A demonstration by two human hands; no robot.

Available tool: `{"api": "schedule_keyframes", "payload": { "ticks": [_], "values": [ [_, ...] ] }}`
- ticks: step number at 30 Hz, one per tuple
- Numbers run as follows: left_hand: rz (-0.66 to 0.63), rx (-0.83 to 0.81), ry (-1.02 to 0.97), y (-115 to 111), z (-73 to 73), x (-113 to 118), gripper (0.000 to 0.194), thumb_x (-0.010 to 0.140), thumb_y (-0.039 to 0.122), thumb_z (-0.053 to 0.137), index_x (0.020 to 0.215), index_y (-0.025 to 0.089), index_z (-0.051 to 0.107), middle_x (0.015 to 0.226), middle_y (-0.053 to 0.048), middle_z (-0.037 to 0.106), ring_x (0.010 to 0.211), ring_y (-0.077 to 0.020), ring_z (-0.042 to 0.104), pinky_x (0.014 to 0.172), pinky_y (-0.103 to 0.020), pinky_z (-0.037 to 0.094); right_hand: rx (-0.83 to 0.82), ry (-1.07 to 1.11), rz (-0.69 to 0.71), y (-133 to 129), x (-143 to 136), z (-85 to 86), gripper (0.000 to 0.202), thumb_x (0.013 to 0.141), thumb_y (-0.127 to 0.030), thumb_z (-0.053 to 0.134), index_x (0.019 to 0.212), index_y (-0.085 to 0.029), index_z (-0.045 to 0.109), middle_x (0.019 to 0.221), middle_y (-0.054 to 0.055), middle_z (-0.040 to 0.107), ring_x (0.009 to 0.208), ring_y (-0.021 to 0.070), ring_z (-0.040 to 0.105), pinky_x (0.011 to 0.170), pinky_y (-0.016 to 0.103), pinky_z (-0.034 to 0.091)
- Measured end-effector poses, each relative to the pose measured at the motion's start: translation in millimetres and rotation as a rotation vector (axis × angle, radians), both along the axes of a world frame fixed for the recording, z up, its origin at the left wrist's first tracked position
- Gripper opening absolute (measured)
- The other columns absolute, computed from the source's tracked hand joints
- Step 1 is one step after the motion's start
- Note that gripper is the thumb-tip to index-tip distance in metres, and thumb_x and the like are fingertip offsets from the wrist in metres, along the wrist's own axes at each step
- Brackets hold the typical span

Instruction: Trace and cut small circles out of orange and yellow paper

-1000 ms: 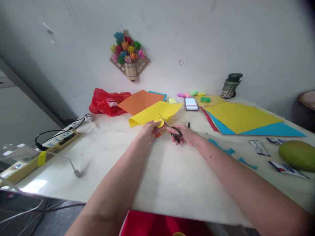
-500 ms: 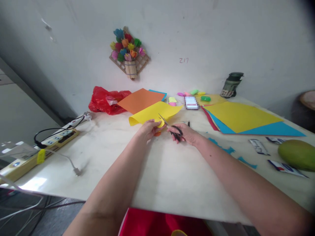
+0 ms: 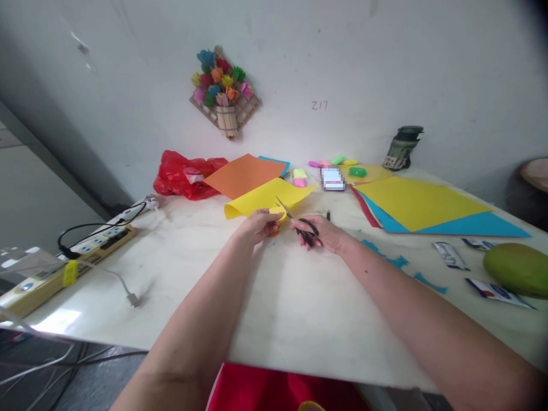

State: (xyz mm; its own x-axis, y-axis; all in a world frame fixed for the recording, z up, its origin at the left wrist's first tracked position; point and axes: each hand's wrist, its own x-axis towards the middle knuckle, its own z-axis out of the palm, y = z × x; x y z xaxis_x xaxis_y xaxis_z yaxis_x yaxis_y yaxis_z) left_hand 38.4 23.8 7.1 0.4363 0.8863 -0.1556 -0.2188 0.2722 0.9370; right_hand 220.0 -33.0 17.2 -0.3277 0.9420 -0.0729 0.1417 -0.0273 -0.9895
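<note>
Near the middle of the table, my left hand [image 3: 261, 225] pinches a small yellow paper piece [image 3: 278, 211]. A bit of orange shows beneath its fingers. My right hand [image 3: 319, 231] is closed around the black handles of the scissors [image 3: 307, 229], whose blades point up and left beside the small piece. Behind both hands lies a larger yellow sheet [image 3: 265, 197] with a curled left edge. It partly covers an orange sheet [image 3: 248, 174]. Blue paper scraps [image 3: 385, 254] lie to the right of my right wrist.
A red plastic bag [image 3: 177, 177] and power strip [image 3: 98, 245] are left. A phone [image 3: 333, 178] lies behind. Stacked coloured sheets [image 3: 419, 200], a bottle [image 3: 403, 149], small packets [image 3: 450, 256] and a green fruit [image 3: 518, 269] are right. A red container [image 3: 274, 391] shows below the table edge.
The small yellow piece in my left hand has turned and tilted slightly, showing less of its face. The scissors have barely moved.
</note>
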Motion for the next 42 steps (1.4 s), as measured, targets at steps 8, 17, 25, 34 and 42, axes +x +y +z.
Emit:
{"api": "schedule_keyframes", "payload": {
  "ticks": [8,17,25,34,42],
  "values": [
    [-0.022,0.036,0.002,-2.7,3.6,1.9,0.021,0.067,0.013,0.068,0.062,0.013,0.047,0.051,0.001,0.049,0.038,-0.0041,0.043,0.038,-0.016,0.034,-0.021,0.046,0.037,-1.3,2.3,1.5,0.047,0.069,-0.054,0.058,0.088,-0.010,0.056,0.052,0.003,0.060,0.036,0.0088,0.052,0.026,0.016,0.022],
    [-0.048,0.037,-0.006,-3.5,3.6,1.2,0.020,0.070,0.017,0.067,0.062,0.012,0.049,0.050,0.001,0.049,0.037,-0.0043,0.042,0.037,-0.016,0.032,-0.002,0.073,0.006,-0.8,0.0,-1.1,0.046,0.069,-0.054,0.058,0.086,-0.011,0.058,0.051,0.001,0.057,0.035,0.0073,0.049,0.027,0.016,0.021],
    [-0.064,0.053,-0.035,-0.6,2.3,-0.6,0.019,0.070,0.017,0.067,0.061,0.009,0.053,0.050,-0.001,0.050,0.038,-0.0033,0.042,0.037,-0.014,0.033,-0.005,0.101,-0.014,-2.4,-2.7,0.9,0.045,0.066,-0.053,0.062,0.082,-0.011,0.059,0.049,-0.002,0.053,0.033,0.0053,0.045,0.028,0.016,0.023],
    [-0.040,0.050,-0.078,0.4,1.3,-0.5,0.016,0.071,0.020,0.066,0.065,0.009,0.055,0.053,0.001,0.050,0.041,-0.0028,0.042,0.038,-0.012,0.034,0.005,0.112,-0.031,-1.5,-4.5,-0.3,0.041,0.066,-0.051,0.063,0.076,-0.012,0.056,0.048,-0.003,0.052,0.033,0.0050,0.043,0.028,0.016,0.021],
    [-0.033,0.086,-0.079,-2.0,2.4,1.2,0.016,0.072,0.020,0.064,0.066,0.009,0.054,0.052,0.001,0.049,0.041,-0.0033,0.042,0.039,-0.013,0.033,0.000,0.133,-0.049,-3.3,-7.1,2.4,0.044,0.062,-0.051,0.065,0.081,-0.012,0.058,0.047,-0.002,0.052,0.033,0.0063,0.044,0.028,0.017,0.023]
  ]
}}
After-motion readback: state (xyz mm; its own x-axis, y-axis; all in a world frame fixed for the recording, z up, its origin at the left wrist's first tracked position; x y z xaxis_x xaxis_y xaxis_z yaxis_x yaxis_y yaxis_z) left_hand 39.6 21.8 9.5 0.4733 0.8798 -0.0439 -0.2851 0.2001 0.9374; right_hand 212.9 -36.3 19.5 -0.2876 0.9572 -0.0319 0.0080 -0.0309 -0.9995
